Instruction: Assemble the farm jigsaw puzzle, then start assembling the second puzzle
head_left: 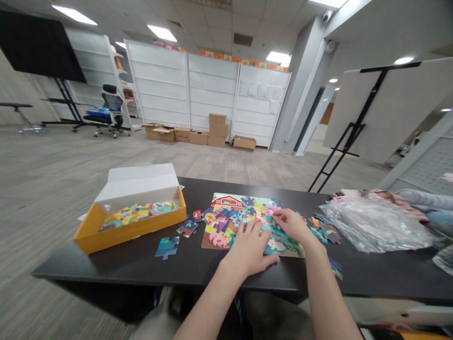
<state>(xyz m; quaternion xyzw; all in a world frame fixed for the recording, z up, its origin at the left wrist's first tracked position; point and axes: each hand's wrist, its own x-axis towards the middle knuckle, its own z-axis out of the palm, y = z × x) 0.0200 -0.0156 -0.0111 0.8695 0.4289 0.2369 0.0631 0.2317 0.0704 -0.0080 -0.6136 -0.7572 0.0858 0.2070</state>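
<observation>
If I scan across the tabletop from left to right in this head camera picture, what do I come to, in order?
yellow cardboard box → blue jigsaw piece → left hand → right hand → heap of loose jigsaw pieces → crumpled clear plastic bag

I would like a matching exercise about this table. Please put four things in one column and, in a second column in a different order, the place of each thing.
Things:
1. Yellow cardboard box
2. Clear plastic bag
3. Loose blue puzzle piece
4. Left hand

Places:
A. Lying alone on the black table, nearer the person than the box
B. Resting on the puzzle board
C. Left of the board, with puzzle pieces inside
D. Crumpled, right of the board

Right pairs: 1-C, 2-D, 3-A, 4-B
</observation>
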